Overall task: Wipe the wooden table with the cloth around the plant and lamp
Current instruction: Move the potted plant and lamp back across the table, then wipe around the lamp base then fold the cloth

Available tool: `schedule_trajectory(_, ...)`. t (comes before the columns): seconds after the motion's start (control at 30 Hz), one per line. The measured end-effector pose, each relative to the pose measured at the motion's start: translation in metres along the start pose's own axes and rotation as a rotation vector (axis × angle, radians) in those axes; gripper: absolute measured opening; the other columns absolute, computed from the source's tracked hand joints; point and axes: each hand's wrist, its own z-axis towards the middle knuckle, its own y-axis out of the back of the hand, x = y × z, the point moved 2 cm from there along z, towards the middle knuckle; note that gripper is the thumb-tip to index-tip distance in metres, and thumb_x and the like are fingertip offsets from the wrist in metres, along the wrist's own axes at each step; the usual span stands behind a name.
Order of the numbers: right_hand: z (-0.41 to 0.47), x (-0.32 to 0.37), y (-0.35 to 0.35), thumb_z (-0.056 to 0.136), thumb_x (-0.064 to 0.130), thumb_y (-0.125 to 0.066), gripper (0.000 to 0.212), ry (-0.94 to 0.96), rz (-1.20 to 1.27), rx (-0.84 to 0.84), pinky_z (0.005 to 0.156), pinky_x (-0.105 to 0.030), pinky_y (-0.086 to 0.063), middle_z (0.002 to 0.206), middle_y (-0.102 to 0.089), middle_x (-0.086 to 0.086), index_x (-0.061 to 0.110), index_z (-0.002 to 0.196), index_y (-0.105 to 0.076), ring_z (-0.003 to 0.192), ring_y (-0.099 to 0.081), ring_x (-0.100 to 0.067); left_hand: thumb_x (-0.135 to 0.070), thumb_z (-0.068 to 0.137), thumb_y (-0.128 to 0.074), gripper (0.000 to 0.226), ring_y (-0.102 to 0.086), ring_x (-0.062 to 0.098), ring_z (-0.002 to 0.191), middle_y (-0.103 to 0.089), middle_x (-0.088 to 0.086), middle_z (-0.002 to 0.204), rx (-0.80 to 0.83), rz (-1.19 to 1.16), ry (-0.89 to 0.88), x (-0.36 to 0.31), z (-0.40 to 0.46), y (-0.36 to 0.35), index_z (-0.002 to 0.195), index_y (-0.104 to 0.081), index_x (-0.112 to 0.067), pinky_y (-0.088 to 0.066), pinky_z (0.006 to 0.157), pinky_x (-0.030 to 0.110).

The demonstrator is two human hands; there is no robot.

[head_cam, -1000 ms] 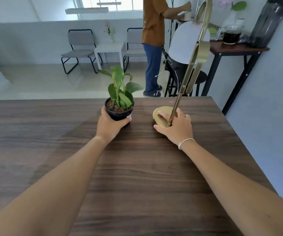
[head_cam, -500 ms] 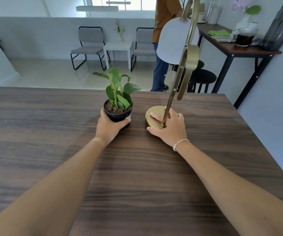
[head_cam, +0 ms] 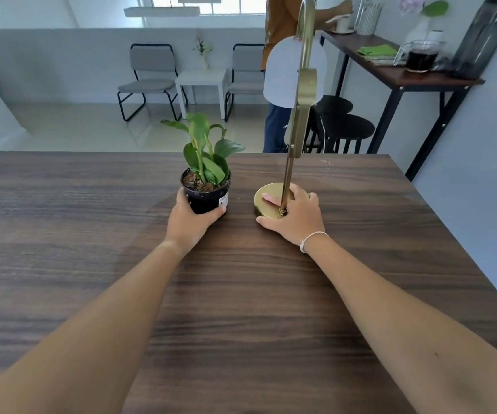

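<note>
A small green plant in a black pot stands on the dark wooden table. My left hand wraps around the near side of the pot. To its right stands a brass lamp with a round gold base and a white shade. My right hand rests on the base, fingers on both sides of the stem. A green cloth lies folded on the side table at the far right; no cloth is on the wooden table.
A person in an orange top stands beyond the table's far edge. At the right are a tall side table with a glass jug, black stools, and a wall close to the table's right edge. Grey chairs stand at the back.
Both hands keep their hold on the pot and the lamp base. The view has tilted up and shifted, so pot and lamp appear slightly lower and nearer; the person behind has stepped right.
</note>
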Motion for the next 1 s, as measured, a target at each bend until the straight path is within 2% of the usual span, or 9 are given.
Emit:
schedule_trajectory(0.07,0.001,-0.001,-0.001,0.071,0.064,-0.062,0.066,-0.017,-0.002,0.007,0.112,-0.036,-0.024,0.148,-0.031,0.006,0.043,0.132,-0.048,0.127,-0.028,-0.034,-0.031,0.070,-0.077,0.077,-0.047,0.012,0.118,-0.052,-0.002,0.134,0.000,0.023,-0.008,0.002,-0.007,0.003,0.134,-0.037,-0.020,-0.036,0.094,0.025)
schedule_trajectory(0.13,0.003,-0.002,-0.002,0.066,0.074,-0.057,0.085,-0.032,-0.067,0.041,0.115,-0.042,-0.018,0.152,-0.028,0.004,0.039,0.141,-0.035,0.135,-0.022,-0.038,-0.034,0.072,-0.075,0.078,-0.044,0.017,0.128,-0.048,0.000,0.140,-0.013,0.076,0.003,0.004,-0.015,0.006,0.137,-0.035,-0.018,-0.036,0.102,0.028)
schedule_trajectory(0.23,-0.004,-0.001,0.007,0.066,0.077,-0.055,0.098,-0.093,-0.059,0.084,0.116,-0.051,-0.010,0.158,-0.016,-0.005,0.036,0.148,-0.018,0.143,-0.010,-0.043,-0.038,0.077,-0.068,0.065,-0.045,0.019,0.126,-0.051,0.004,0.136,-0.056,0.172,0.012,0.007,-0.034,0.015,0.131,-0.044,-0.012,-0.036,0.102,0.030)
schedule_trajectory(0.37,-0.051,-0.005,0.025,0.074,0.070,-0.054,0.087,-0.126,0.066,0.010,0.116,-0.051,-0.007,0.159,-0.013,-0.006,0.037,0.147,-0.019,0.144,-0.010,-0.038,-0.039,0.083,-0.060,0.041,-0.050,0.021,0.117,-0.057,0.006,0.124,0.025,0.340,-0.125,0.009,-0.062,0.019,0.114,-0.059,-0.012,-0.037,0.096,0.029)
schedule_trajectory(0.57,-0.160,-0.032,0.065,0.083,0.064,-0.048,0.073,-0.229,0.016,-0.009,0.117,-0.047,0.000,0.160,-0.012,-0.003,0.040,0.146,-0.021,0.147,-0.007,-0.029,-0.038,0.085,-0.057,0.041,-0.049,0.020,0.120,-0.056,0.004,0.127,0.283,0.360,-0.340,-0.016,-0.106,-0.022,0.120,-0.056,-0.016,-0.038,0.100,0.032)
schedule_trajectory(0.73,-0.251,-0.070,0.112,0.086,0.064,-0.041,0.068,-0.427,-0.138,-0.027,0.118,-0.046,-0.001,0.160,-0.009,-0.002,0.040,0.146,-0.018,0.147,-0.008,-0.027,-0.035,0.087,-0.054,0.040,-0.047,0.020,0.123,-0.055,0.003,0.130,0.475,0.355,-0.527,-0.051,-0.151,-0.078,0.122,-0.055,-0.015,-0.034,0.102,0.029)
schedule_trajectory(0.87,-0.305,-0.079,0.138,0.089,0.059,-0.039,0.061,-0.431,-0.182,-0.111,0.119,-0.043,-0.001,0.159,-0.015,0.000,0.037,0.145,-0.025,0.146,-0.010,-0.022,-0.034,0.089,-0.052,0.040,-0.046,0.020,0.124,-0.055,0.003,0.131,0.561,0.374,-0.617,-0.067,-0.172,-0.110,0.123,-0.054,-0.014,-0.035,0.100,0.029)
schedule_trajectory(1.0,-0.337,-0.098,0.122,0.087,0.067,-0.027,0.067,-0.576,-0.199,0.053,0.119,-0.046,0.002,0.161,-0.007,0.002,0.037,0.147,-0.019,0.147,-0.003,-0.022,-0.032,0.090,-0.051,0.041,-0.045,0.020,0.126,-0.053,0.002,0.134,0.597,0.390,-0.643,-0.079,-0.183,-0.132,0.126,-0.052,-0.014,-0.034,0.101,0.031)
